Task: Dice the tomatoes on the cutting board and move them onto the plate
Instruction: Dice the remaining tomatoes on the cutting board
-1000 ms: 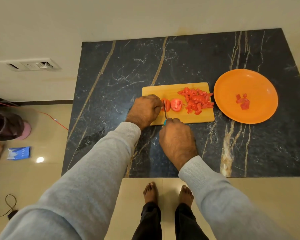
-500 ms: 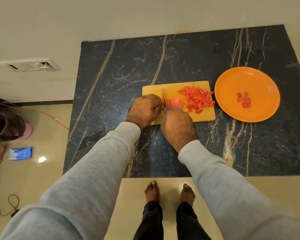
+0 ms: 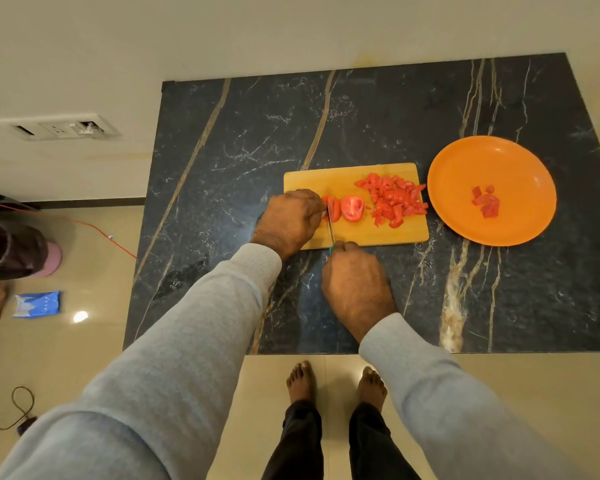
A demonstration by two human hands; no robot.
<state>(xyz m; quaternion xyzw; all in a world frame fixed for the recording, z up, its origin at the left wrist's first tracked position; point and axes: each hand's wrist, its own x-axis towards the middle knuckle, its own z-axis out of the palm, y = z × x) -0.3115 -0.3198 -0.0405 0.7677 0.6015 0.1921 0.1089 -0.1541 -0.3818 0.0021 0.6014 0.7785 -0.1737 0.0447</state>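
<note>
A wooden cutting board [image 3: 312, 176] lies on the dark marble table. On it, a tomato piece [image 3: 330, 208] is held down by my left hand [image 3: 290, 218], with cut slices [image 3: 352, 208] lying just to its right. My right hand [image 3: 355, 285] grips a knife [image 3: 330, 228] with a teal handle; its thin blade stands in the tomato next to my left fingers. A heap of diced tomato [image 3: 394, 199] covers the board's right end. The orange plate [image 3: 465, 161] to the right of the board carries several tomato dice [image 3: 486, 202].
The marble table [image 3: 361, 109] stands against a cream wall; its near edge runs just above my bare feet [image 3: 336, 382]. To the left, on the floor, are a red cable [image 3: 101, 233], a blue packet [image 3: 37, 304] and a black cord [image 3: 13, 407].
My right hand pushed the knife forward over the tomato, then drew it back toward me. Slices now lie apart to the right of the blade. My left hand stayed on the tomato.
</note>
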